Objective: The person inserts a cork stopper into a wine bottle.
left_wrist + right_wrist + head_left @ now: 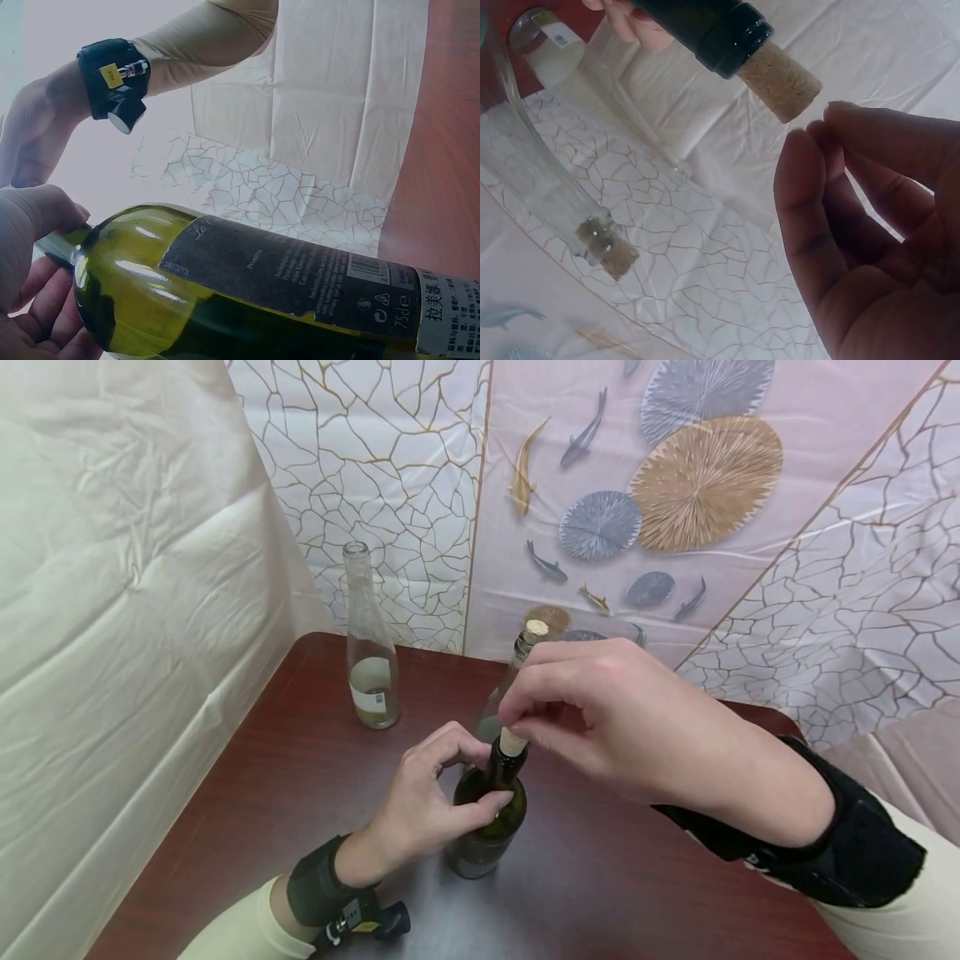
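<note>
A dark green wine bottle [480, 852] stands on the table, a cork [513, 743] partly in its mouth. My left hand [431, 793] holds the bottle by its neck, thumb and fingers curled around it. In the left wrist view the bottle's dark label [292, 277] shows. Over the cork is my right hand [600, 718], its thumb and fingertips bent close together. The right wrist view shows these fingertips just off the end of the cork [784, 82], with nothing seen between them.
Directly behind the green bottle stands a clear bottle [540, 172], a cork [536, 628] in its mouth. An uncorked clear bottle [372, 643] with a label is at the back left of the brown table [300, 793]. Patterned cloth [405, 510] hangs around the table.
</note>
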`<state>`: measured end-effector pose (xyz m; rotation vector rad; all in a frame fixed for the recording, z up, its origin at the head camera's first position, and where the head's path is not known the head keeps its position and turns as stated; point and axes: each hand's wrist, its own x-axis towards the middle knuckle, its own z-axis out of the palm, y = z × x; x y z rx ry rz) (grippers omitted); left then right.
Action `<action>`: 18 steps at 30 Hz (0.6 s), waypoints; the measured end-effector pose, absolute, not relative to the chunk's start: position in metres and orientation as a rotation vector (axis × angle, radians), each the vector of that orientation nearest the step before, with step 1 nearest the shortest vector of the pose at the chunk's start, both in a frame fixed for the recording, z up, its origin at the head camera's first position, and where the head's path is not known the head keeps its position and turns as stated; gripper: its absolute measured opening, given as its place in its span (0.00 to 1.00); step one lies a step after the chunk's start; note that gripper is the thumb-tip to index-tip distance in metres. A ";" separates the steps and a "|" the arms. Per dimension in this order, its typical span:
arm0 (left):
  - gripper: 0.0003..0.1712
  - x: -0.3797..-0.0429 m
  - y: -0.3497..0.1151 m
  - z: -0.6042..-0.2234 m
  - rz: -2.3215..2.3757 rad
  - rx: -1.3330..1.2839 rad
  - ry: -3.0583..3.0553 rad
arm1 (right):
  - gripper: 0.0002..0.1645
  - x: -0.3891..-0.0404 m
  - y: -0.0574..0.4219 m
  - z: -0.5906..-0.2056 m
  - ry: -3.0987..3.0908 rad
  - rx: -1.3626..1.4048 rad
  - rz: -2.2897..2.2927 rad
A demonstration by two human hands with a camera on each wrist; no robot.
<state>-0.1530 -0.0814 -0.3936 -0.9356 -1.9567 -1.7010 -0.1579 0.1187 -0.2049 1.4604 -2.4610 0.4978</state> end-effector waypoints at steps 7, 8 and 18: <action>0.20 -0.153 -0.081 -0.395 -1.706 -0.937 -1.957 | 0.12 -0.159 0.117 -0.206 -2.497 1.473 0.505; 0.20 -0.153 -0.081 -0.395 -1.709 -0.937 -1.952 | 0.12 -0.159 0.117 -0.207 -2.490 1.477 0.505; 0.21 -0.153 -0.080 -0.398 -1.656 -0.936 -1.919 | 0.13 -0.158 0.120 -0.216 -2.435 1.473 0.487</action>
